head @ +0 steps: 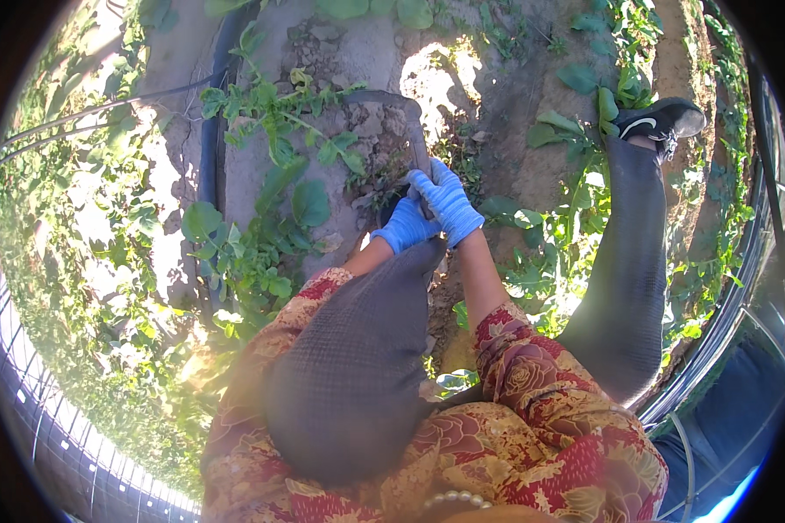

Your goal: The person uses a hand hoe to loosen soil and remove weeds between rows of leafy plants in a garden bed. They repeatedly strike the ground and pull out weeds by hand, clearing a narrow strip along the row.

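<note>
Both of my hands wear blue knit gloves and meet on the handle of a hooked hand tool (417, 134). My right hand (446, 201) wraps the handle higher up. Just below and to its left, my left hand (405, 224) grips the lower end, partly hidden behind the right. From my hands the tool runs away from me, then bends sharply left. Its far end reaches the stems of a leafy green plant (278, 121) and the broken soil (369, 123); whether it cuts into the ground cannot be seen.
A dark irrigation pipe (209, 157) runs along the ground on the left, with thin tubing (111, 104) crossing near it. Broad-leaved plants (245, 245) grow beside my bent knee (366, 353). My right leg stretches out, its black shoe (667, 124) among greenery.
</note>
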`<control>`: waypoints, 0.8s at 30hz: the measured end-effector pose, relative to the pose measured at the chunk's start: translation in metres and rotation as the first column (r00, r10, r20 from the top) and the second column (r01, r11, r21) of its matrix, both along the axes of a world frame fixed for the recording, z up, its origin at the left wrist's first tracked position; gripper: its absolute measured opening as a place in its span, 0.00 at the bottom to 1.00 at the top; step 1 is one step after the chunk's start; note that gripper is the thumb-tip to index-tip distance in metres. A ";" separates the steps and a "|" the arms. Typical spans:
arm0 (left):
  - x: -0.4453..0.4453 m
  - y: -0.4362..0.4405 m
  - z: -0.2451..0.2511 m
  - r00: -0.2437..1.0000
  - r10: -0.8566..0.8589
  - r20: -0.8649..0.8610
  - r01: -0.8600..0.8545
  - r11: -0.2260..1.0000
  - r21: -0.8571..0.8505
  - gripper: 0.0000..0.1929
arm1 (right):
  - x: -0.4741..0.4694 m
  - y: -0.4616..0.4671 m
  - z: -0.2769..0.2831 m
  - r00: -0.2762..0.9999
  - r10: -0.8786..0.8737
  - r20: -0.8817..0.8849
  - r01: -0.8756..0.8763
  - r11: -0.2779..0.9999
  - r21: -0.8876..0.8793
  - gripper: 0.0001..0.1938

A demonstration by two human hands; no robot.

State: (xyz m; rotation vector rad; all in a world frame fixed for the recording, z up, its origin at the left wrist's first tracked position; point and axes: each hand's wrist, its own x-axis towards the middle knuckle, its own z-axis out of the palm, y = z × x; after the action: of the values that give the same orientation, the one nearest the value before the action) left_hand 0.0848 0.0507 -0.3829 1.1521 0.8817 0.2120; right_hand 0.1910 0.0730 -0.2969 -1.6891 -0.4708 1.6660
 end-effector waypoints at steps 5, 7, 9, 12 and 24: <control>-0.006 0.013 0.032 0.988 -0.134 -0.075 0.137 0.990 0.033 0.25 | 0.014 0.006 -0.011 0.923 -0.371 -0.104 0.377 0.925 0.049 0.10; -0.007 0.014 0.035 0.979 -0.164 -0.120 0.176 0.980 0.096 0.21 | 0.025 0.006 -0.015 0.891 -0.444 -0.095 0.449 0.893 0.038 0.09; -0.007 0.012 0.035 0.986 -0.137 -0.090 0.147 0.983 0.114 0.18 | 0.032 0.004 -0.025 0.854 -0.519 -0.026 0.520 0.853 0.053 0.09; -0.009 0.006 0.025 0.996 -0.090 0.017 0.083 0.964 0.252 0.11 | 0.055 0.010 -0.039 0.760 -0.645 0.081 0.642 0.764 0.065 0.12; -0.009 0.004 0.020 0.998 -0.042 0.050 0.012 0.874 0.486 0.06 | 0.088 0.037 -0.062 0.786 -0.606 0.123 0.609 0.793 0.022 0.13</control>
State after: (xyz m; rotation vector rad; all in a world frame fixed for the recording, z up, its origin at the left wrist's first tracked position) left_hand 0.0755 0.0548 -0.3628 1.6170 0.7784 0.4630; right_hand 0.2790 0.1099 -0.3591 -1.7212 0.0531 1.0920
